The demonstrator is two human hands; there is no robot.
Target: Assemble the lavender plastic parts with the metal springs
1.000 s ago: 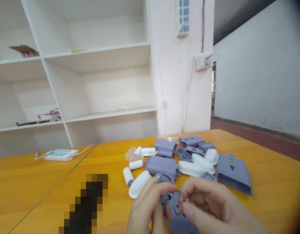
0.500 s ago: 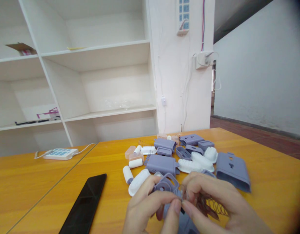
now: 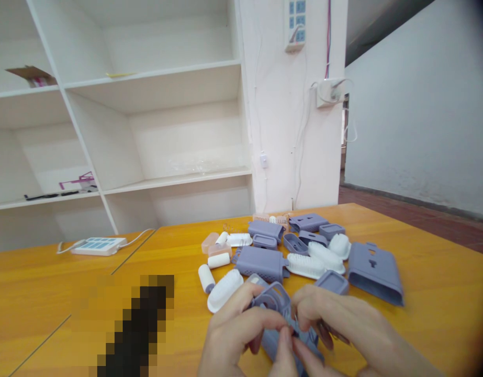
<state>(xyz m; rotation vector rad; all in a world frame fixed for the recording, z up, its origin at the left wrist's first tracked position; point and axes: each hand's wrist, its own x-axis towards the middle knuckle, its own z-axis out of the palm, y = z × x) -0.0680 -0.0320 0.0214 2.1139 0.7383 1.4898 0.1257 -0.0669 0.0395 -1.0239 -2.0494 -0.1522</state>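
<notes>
Both hands hold one lavender plastic housing point(image 3: 274, 303) low in the middle of the view, just above the orange table point(image 3: 422, 293). My left hand point(image 3: 241, 335) pinches its left side with thumb and fingers. My right hand point(image 3: 343, 330) grips its right side, and the fingertips of the two hands meet at the part's lower edge. Whether a small metal ring sits between the fingertips is hidden. Just beyond the hands lies a pile of lavender housings point(image 3: 260, 262) and white brush pieces point(image 3: 306, 264).
A large lavender cover point(image 3: 374, 272) lies at the right of the pile. White rollers point(image 3: 205, 277) and pink caps point(image 3: 210, 242) sit on its left. A dark pixelated object point(image 3: 139, 324) lies to the left, a white power strip point(image 3: 96, 245) farther back. White shelves stand behind the table.
The hands have turned the lavender housing and drawn closer together. The metal ring and springs seen near my right hand earlier are out of sight now.
</notes>
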